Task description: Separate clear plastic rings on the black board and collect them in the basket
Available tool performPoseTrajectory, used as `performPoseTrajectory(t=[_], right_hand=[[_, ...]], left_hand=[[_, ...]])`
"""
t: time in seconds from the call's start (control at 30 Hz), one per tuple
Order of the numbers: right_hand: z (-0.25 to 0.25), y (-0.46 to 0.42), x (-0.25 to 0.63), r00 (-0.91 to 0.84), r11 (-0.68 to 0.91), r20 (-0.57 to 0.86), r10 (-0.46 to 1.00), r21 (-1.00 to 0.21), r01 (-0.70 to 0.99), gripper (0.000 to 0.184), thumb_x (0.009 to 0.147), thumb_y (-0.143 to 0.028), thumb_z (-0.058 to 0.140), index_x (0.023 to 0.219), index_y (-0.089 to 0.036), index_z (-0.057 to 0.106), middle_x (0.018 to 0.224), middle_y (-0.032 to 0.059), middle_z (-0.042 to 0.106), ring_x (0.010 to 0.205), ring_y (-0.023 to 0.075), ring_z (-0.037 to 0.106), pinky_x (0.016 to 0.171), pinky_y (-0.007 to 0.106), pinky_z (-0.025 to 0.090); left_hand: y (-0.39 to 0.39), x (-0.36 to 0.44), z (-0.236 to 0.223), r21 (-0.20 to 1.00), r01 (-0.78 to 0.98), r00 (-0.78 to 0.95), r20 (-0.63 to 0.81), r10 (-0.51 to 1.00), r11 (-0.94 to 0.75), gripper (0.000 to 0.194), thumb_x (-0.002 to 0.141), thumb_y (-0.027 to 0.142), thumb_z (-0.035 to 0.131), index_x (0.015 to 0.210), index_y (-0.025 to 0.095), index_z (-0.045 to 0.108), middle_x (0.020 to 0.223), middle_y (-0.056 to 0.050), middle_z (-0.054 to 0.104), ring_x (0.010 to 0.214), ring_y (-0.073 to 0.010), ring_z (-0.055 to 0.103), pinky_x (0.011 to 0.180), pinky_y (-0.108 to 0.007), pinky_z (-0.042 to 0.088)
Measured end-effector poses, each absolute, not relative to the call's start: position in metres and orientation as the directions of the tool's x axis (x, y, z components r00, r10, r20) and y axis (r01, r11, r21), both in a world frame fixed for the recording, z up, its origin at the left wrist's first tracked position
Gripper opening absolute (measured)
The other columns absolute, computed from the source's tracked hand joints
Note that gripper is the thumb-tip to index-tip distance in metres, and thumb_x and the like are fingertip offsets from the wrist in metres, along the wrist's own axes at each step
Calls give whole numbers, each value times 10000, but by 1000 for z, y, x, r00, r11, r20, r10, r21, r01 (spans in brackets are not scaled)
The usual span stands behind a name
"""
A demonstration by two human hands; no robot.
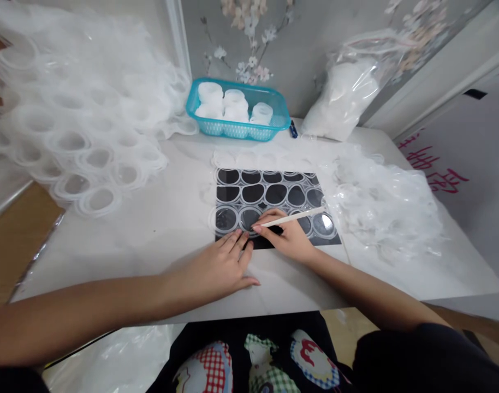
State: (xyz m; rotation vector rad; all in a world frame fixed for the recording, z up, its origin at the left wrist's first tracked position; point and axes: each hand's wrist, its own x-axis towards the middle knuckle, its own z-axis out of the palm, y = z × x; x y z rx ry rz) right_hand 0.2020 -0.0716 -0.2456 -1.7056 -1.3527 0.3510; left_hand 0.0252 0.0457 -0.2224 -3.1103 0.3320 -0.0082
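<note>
In my right hand [288, 234] is a slim white pen-like tool [301, 216], pinched near its lower end, with its shaft slanting up to the right. Its tip is hidden by my fingers. They rest on a clear sheet of white-edged rings [253, 194] that lies over a black rectangular mat [266, 242]. My left hand [231, 259] lies flat with fingers stretched out, fingertips on the near edge of the sheet, thumb on the white table. Several rows of rings show on the mat, and the sheet's far edge extends past it.
On the left rises a large heap of translucent ring sheets [97, 158]. A blue basket [237, 131] at the back holds stacked white rings. To its right are a small dark blue object [293, 130] and a filled clear plastic bag [343, 98]. More clear scraps [397, 213] cover the table's right side.
</note>
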Motion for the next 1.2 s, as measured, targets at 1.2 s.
performPoseTrajectory(t=[1.2], right_hand=[[-230,-30,208,300,132,420,857,-740,660,125,887,-300,606,879,-255,722,888,22,725,982,195,604,885,369,517]], left_hand=[[40,12,-222,-77,-133,990,44,-137,-988,817,908,662,351,1239,-59,548,1260,-325,530,1219,-386,517,1023,-463,367]])
